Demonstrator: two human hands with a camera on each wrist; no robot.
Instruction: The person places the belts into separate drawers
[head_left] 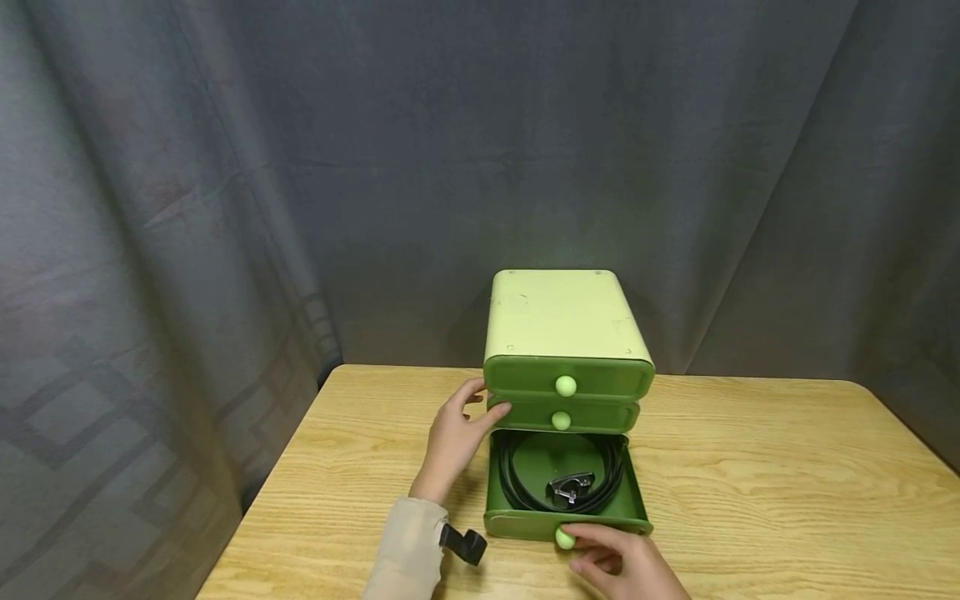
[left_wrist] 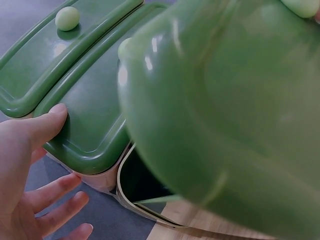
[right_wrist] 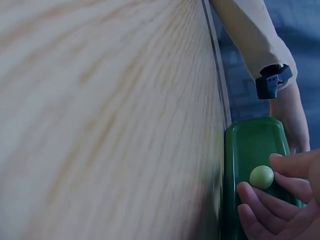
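A small cabinet with a pale yellow-green shell has three green drawers with round knobs. The bottom drawer is pulled out, showing a coiled black cable with a dark and metallic end piece. My left hand is at the cabinet's left side; its thumb rests on the middle drawer front, the other fingers spread loosely beside it. My right hand has its fingers around the bottom drawer's knob. In the right wrist view, fingers lie on both sides of that knob.
The cabinet stands on a light wooden table, near its back edge. Grey curtains hang behind and to the left. A black wrist strap piece sticks out from the left sleeve. Top and middle drawers are closed.
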